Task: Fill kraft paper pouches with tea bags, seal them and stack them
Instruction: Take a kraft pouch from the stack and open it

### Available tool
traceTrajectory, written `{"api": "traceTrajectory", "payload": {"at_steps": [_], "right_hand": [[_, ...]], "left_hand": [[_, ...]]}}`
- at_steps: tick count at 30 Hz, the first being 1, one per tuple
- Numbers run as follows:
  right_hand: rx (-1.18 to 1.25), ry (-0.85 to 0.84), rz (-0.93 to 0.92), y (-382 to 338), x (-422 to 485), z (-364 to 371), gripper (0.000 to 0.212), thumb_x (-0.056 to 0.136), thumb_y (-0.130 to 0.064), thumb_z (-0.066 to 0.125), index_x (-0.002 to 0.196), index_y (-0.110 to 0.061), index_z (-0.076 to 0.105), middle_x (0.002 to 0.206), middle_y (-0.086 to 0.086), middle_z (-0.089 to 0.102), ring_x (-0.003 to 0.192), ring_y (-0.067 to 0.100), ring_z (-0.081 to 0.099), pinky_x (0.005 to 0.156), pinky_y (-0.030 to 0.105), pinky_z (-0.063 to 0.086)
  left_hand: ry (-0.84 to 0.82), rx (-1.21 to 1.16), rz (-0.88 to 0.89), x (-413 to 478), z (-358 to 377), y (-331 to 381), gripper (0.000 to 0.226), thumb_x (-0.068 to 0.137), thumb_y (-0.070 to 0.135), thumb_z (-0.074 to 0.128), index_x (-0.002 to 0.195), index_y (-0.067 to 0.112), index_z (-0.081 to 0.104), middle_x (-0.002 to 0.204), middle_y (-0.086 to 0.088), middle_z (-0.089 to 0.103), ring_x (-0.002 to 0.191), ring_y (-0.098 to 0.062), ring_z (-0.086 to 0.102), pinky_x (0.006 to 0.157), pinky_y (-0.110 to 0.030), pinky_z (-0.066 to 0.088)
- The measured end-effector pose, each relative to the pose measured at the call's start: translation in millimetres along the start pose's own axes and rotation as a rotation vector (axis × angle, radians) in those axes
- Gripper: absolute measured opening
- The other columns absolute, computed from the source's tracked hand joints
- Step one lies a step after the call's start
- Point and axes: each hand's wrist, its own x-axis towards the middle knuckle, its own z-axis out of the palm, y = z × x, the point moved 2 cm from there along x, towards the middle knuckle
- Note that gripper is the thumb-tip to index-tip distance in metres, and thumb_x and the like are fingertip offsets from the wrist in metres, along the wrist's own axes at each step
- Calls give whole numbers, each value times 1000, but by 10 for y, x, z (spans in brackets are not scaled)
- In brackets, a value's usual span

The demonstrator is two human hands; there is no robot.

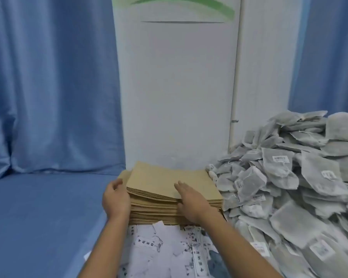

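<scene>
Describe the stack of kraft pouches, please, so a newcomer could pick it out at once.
Find the white cabinet between the blue curtains; at its foot lies the stack of kraft pouches. It alone is tan and flat-layered: the tea bags heaped to its right are grey, the printed slips nearer are white.

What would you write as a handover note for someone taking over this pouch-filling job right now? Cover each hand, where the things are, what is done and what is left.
Left hand: cupped against the left side of the kraft pouch stack; whether it grips is not clear.
Right hand: fingers straight, lying flat on the top pouch.
Tea bags: a loose heap right of the stack. Printed paper slips lie in front of the stack.
Done: no filled or sealed pouch is in view.
Left: take a pouch, fill it, seal it, stack it, then repeat.
</scene>
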Motion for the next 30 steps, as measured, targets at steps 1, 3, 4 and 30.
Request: {"api": "traceTrajectory", "payload": {"at_steps": [1, 3, 4, 30], "right_hand": [[-41, -26, 30, 23, 49, 53, 64, 97, -15, 42, 153, -14, 11, 161, 4, 9, 147, 17, 9, 119, 35, 14], [-89, -66, 64, 94, 97, 149, 57, 97, -18, 41, 149, -10, 21, 157, 6, 23, 144, 21, 20, 116, 39, 19], [-99, -63, 60, 109, 77, 164, 48, 97, -19, 42, 143, -9, 32, 149, 8, 36, 138, 24, 32, 111, 38, 27], [1728, 316, 135, 53, -355, 181, 32, 92, 7, 42, 118, -8, 51, 117, 9, 59, 112, 18, 60, 98, 30, 48]], "left_hand": [[31, 24, -27, 30, 4, -42, 30, 91, 8, 41, 110, 10, 64, 115, -13, 64, 109, -33, 55, 97, -41, 43], [68, 47, -76, 84, 28, -145, 32, 91, 9, 41, 114, 8, 63, 116, -15, 63, 109, -35, 54, 96, -41, 43], [78, 25, -105, 100, 20, -185, 32, 90, 9, 42, 114, 7, 63, 117, -15, 63, 109, -35, 54, 94, -40, 43], [-540, 580, 939, -793, 581, 38, 62, 94, -2, 39, 144, 34, 31, 144, 26, 17, 141, 1, 18, 116, -25, 5]]}}
